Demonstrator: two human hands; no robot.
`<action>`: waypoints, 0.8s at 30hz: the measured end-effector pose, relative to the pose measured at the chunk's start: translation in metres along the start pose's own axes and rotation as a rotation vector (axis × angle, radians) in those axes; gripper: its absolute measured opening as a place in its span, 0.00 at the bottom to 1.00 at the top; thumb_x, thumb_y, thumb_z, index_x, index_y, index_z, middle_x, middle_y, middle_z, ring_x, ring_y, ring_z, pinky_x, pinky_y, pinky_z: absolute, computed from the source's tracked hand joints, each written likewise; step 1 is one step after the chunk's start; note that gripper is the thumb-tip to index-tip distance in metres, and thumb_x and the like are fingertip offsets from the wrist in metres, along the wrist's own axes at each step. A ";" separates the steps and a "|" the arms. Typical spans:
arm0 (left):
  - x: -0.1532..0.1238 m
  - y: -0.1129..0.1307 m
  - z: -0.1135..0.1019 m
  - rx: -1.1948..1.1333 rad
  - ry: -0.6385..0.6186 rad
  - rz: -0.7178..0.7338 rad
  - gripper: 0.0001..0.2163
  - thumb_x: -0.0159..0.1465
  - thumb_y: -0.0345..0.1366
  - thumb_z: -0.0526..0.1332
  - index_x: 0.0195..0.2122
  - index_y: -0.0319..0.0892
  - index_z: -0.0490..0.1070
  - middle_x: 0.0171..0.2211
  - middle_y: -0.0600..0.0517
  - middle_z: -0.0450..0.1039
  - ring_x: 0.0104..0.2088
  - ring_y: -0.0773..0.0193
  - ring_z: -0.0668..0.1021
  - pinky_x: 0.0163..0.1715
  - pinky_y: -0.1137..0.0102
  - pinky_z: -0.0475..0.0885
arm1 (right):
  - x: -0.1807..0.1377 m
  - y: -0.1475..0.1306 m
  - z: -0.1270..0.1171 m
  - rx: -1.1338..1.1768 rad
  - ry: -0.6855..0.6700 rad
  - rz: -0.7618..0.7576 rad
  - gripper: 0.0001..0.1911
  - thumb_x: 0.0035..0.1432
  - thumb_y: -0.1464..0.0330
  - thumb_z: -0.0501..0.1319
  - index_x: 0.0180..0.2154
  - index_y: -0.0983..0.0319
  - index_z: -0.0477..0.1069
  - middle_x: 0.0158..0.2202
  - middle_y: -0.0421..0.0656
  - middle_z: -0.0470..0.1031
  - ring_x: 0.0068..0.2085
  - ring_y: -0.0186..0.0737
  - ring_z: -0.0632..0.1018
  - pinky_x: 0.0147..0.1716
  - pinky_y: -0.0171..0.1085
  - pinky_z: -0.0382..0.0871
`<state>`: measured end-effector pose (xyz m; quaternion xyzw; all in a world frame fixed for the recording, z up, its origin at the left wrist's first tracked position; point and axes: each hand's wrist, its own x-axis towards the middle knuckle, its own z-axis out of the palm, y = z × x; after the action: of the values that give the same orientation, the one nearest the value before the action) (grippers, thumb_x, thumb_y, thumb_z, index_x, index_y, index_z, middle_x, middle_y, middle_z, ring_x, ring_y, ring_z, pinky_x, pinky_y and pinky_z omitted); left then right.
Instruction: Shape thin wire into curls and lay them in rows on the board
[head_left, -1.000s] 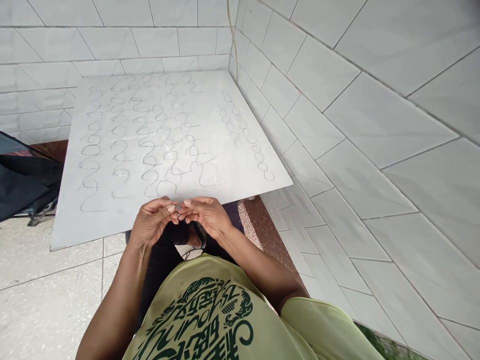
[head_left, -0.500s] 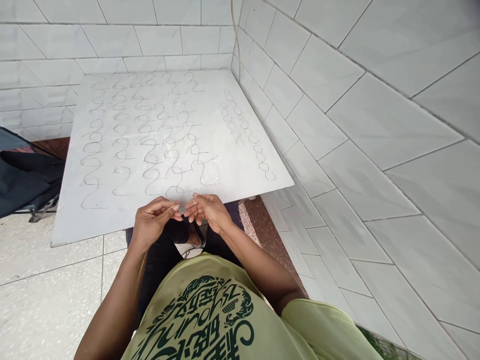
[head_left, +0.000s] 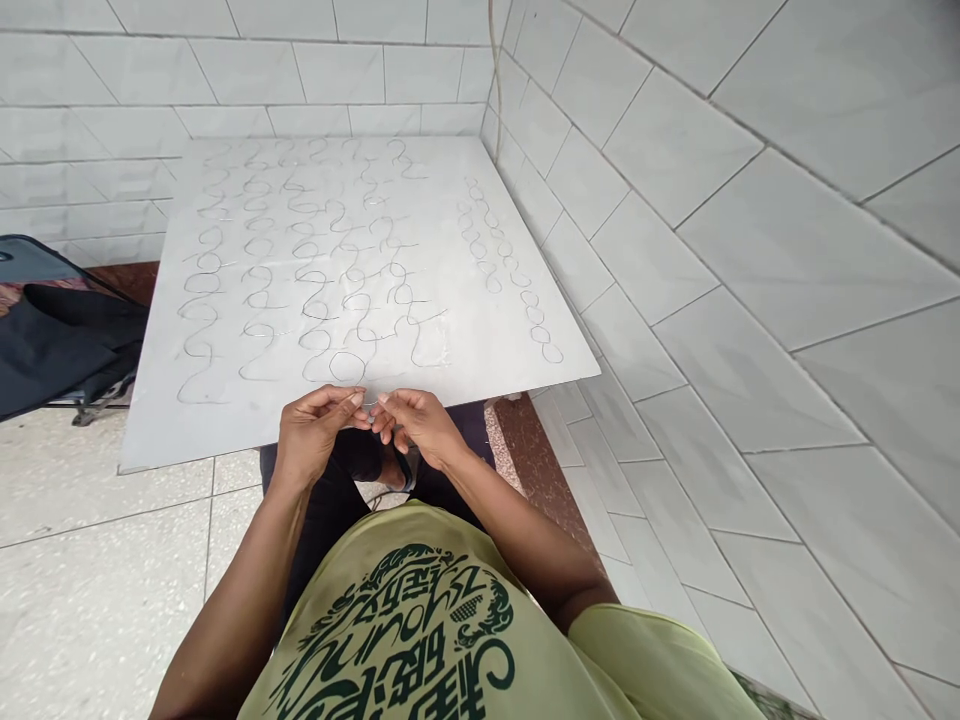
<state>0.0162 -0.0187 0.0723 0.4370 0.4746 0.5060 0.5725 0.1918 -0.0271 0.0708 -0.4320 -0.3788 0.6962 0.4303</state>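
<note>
My left hand [head_left: 315, 432] and my right hand [head_left: 416, 422] meet at the near edge of a white board [head_left: 480, 345], fingertips pinching something thin and shiny [head_left: 368, 400], probably a short piece of wire. Its exact shape is hidden by my fingers. Just beyond them lies a small wire loop [head_left: 347, 367]. Rows of thin, wavy bent wire [head_left: 315, 300] cover most of the board, and a separate chain of small wire loops [head_left: 510, 270] runs along its right side.
White tiled walls [head_left: 675, 230] rise behind and to the right of the board, with a thin cable [head_left: 495, 80] in the corner. A dark bag [head_left: 64, 345] sits on a metal stand at left. Speckled floor tiles [head_left: 97, 590] lie below.
My view has drifted, so the board sits slightly further right. My fingertips, slightly apart half a second ago, have come back together at the board's near edge.
</note>
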 end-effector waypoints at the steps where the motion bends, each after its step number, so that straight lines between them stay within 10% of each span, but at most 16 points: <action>1: 0.000 -0.001 0.000 0.000 -0.005 0.001 0.11 0.57 0.40 0.75 0.38 0.40 0.84 0.27 0.51 0.81 0.26 0.64 0.81 0.33 0.68 0.80 | 0.001 0.002 0.001 0.020 0.002 -0.004 0.22 0.55 0.50 0.70 0.33 0.64 0.77 0.27 0.43 0.79 0.23 0.32 0.75 0.13 0.27 0.59; 15: -0.001 -0.012 0.004 0.023 -0.002 0.040 0.12 0.58 0.41 0.74 0.38 0.40 0.83 0.27 0.51 0.81 0.25 0.64 0.80 0.31 0.68 0.78 | 0.007 0.009 0.018 0.163 0.217 -0.023 0.11 0.51 0.62 0.68 0.26 0.65 0.77 0.23 0.44 0.78 0.19 0.30 0.69 0.13 0.29 0.54; 24: -0.003 -0.011 0.006 -0.002 0.061 -0.032 0.13 0.55 0.43 0.76 0.37 0.41 0.83 0.28 0.51 0.81 0.26 0.63 0.81 0.32 0.66 0.80 | 0.011 0.002 0.005 0.042 0.115 0.001 0.17 0.55 0.55 0.69 0.30 0.64 0.76 0.26 0.43 0.77 0.21 0.30 0.71 0.14 0.29 0.53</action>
<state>0.0233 -0.0228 0.0631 0.4133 0.4983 0.5101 0.5663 0.1832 -0.0185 0.0674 -0.4621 -0.3387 0.6783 0.4600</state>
